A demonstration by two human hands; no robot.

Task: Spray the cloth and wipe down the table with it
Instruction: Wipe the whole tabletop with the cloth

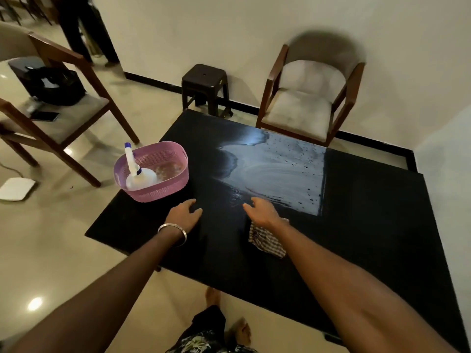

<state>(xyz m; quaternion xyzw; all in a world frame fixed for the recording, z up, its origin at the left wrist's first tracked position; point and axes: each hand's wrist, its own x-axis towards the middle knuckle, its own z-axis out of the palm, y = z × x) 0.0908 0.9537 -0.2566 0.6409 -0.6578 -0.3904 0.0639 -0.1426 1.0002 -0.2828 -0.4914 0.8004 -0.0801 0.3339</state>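
Note:
A black table [369, 238] fills the middle of the head view, with a wet smeared patch shining near its far side. My right hand [262, 212] presses down on a checked cloth [266, 240] that lies on the table; most of the cloth trails back under my wrist. My left hand [184, 212] rests flat on the tabletop with fingers spread, holding nothing, a metal bangle on its wrist. A white spray bottle [139, 174] with a blue nozzle stands tilted inside a pink basket [165, 192] at the table's left edge.
A wooden armchair [305, 98] and a dark stool [205, 85] stand by the wall beyond the table. Another chair [58, 118] at the left holds a black bag and a phone. A person's legs show at the far top left. My bare feet are below the near edge.

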